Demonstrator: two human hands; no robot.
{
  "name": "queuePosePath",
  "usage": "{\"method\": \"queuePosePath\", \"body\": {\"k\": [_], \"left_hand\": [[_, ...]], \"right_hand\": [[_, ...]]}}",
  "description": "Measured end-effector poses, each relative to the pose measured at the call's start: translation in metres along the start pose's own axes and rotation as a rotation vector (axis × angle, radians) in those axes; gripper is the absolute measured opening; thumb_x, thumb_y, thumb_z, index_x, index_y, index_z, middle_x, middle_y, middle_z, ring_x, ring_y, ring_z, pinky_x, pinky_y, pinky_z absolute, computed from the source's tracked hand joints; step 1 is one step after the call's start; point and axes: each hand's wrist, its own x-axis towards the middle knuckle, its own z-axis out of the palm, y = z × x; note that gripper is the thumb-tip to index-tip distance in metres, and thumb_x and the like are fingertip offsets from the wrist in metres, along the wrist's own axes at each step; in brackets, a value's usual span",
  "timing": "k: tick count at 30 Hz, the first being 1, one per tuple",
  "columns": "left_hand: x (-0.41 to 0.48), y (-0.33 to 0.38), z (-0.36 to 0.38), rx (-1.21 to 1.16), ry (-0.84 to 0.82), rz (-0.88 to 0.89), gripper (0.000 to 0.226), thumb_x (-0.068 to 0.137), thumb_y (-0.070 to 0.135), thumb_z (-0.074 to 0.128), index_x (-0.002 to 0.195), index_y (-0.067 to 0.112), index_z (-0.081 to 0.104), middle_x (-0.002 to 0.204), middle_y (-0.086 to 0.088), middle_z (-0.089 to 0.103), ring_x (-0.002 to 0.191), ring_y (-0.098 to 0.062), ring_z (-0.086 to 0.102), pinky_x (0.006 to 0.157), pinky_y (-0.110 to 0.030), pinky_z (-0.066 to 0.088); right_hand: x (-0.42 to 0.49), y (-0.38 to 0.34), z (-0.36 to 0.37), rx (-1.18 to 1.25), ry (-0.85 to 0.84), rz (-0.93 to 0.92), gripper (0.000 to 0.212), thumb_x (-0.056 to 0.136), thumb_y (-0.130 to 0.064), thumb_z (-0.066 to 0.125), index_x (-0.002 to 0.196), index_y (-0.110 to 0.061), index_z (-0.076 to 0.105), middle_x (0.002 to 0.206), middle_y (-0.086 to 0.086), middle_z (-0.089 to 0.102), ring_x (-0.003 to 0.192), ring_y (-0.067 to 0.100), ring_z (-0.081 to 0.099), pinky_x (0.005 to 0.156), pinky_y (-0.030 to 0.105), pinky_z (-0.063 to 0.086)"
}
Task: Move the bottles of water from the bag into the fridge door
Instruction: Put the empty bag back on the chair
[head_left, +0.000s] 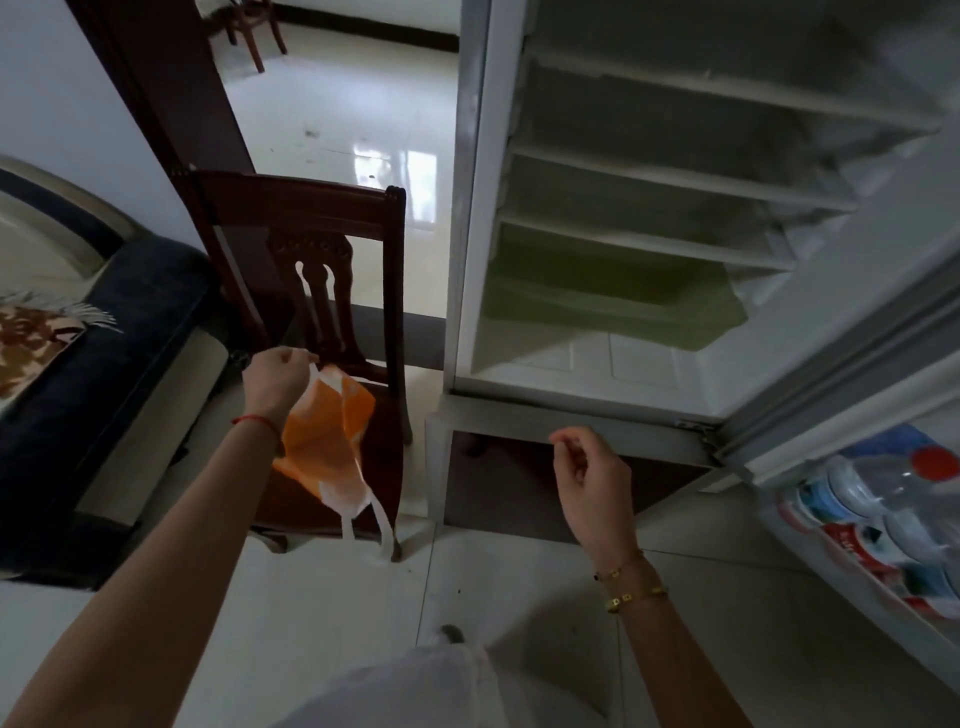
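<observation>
An orange and white plastic bag (327, 441) hangs limp and flat from my left hand (275, 382), which pinches its top edge above the seat of a dark wooden chair (311, 249). My right hand (589, 467) hovers in front of the fridge base, fingers loosely curled, holding nothing. Several water bottles (883, 499) with red caps and red and blue labels lie packed in the fridge door shelf (810, 566) at the right edge. The fridge (649, 208) stands open with bare shelves.
A green crisper drawer (613, 301) sits low inside the fridge. A dark sofa (104, 364) with a patterned cushion is on the left, close to the chair. White tiled floor (322, 623) lies below, and a doorway behind the chair leads to another room.
</observation>
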Motion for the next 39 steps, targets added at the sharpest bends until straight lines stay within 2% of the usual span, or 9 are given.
{"method": "queuePosePath", "body": {"k": [3,6,10,14,19,24,31,35,39], "left_hand": [[0.021,-0.018,0.001,0.113,-0.054,-0.064,0.032,0.093,0.023,0.045,0.089,0.003,0.069,0.096,-0.019,0.066,0.087,-0.035,0.062,0.083,-0.041,0.053],[0.028,-0.027,0.006,0.22,-0.083,-0.049,0.031,0.09,0.02,0.048,0.075,-0.003,0.062,0.08,-0.023,0.061,0.074,-0.032,0.055,0.071,-0.039,0.046],[0.027,-0.03,0.017,0.242,-0.078,0.066,0.025,0.081,0.026,0.045,0.061,0.012,0.051,0.062,-0.015,0.049,0.062,-0.032,0.047,0.063,-0.037,0.036],[0.007,-0.016,0.027,0.204,-0.105,0.176,0.025,0.091,0.017,0.042,0.085,0.016,0.066,0.073,-0.016,0.06,0.061,-0.025,0.052,0.063,-0.039,0.044],[-0.018,-0.006,0.039,0.117,-0.145,0.216,0.034,0.096,0.02,0.045,0.121,0.009,0.064,0.13,-0.009,0.059,0.118,-0.025,0.056,0.092,-0.035,0.046],[-0.054,0.004,0.045,0.029,-0.192,0.314,0.033,0.096,0.02,0.048,0.126,0.013,0.059,0.131,-0.009,0.057,0.123,-0.024,0.052,0.102,-0.042,0.045],[-0.125,0.029,0.055,-0.079,-0.252,0.482,0.032,0.095,0.022,0.051,0.125,0.015,0.06,0.129,-0.007,0.059,0.121,-0.02,0.053,0.101,-0.04,0.046],[-0.164,0.037,0.064,-0.092,-0.316,0.591,0.035,0.091,0.041,0.049,0.123,0.029,0.061,0.123,0.006,0.062,0.115,-0.011,0.058,0.096,-0.038,0.052],[-0.228,0.055,0.079,-0.152,-0.375,0.698,0.032,0.092,0.027,0.054,0.123,0.024,0.062,0.122,0.004,0.063,0.114,-0.011,0.059,0.097,-0.04,0.052]], "right_hand": [[0.005,0.001,0.005,-0.017,-0.003,-0.005,0.008,0.093,-0.013,0.057,0.095,-0.013,0.065,0.078,-0.004,0.063,0.061,0.002,0.052,0.061,0.009,0.041],[0.007,0.0,0.009,-0.011,-0.003,-0.011,0.008,0.093,-0.013,0.057,0.095,-0.012,0.065,0.079,-0.001,0.064,0.067,0.008,0.059,0.063,0.014,0.046],[0.008,-0.003,0.011,-0.016,0.006,0.011,0.007,0.093,-0.013,0.057,0.094,-0.013,0.064,0.075,-0.001,0.062,0.063,0.008,0.056,0.059,0.008,0.041],[0.007,-0.005,0.014,-0.012,0.01,0.017,0.008,0.093,-0.013,0.056,0.095,-0.015,0.064,0.075,-0.001,0.062,0.062,0.01,0.055,0.058,0.01,0.041],[0.001,-0.009,0.01,-0.008,0.025,0.037,0.008,0.094,-0.015,0.056,0.097,-0.016,0.063,0.076,-0.002,0.062,0.062,0.009,0.055,0.058,0.011,0.043],[-0.014,-0.009,-0.002,-0.011,0.08,0.054,0.009,0.094,-0.015,0.055,0.097,-0.017,0.063,0.078,-0.001,0.063,0.062,0.012,0.055,0.057,0.015,0.044],[-0.05,0.003,-0.04,0.01,0.176,0.08,0.009,0.093,-0.013,0.056,0.099,-0.017,0.062,0.079,-0.005,0.06,0.063,0.01,0.054,0.057,0.012,0.04],[-0.077,0.011,-0.071,0.031,0.255,0.095,0.012,0.093,-0.01,0.056,0.102,-0.015,0.063,0.081,-0.002,0.062,0.065,0.011,0.057,0.058,0.01,0.041],[-0.109,0.024,-0.111,0.021,0.355,0.077,0.01,0.093,-0.012,0.057,0.1,-0.014,0.063,0.077,0.004,0.063,0.061,0.017,0.055,0.055,0.024,0.046]]}}
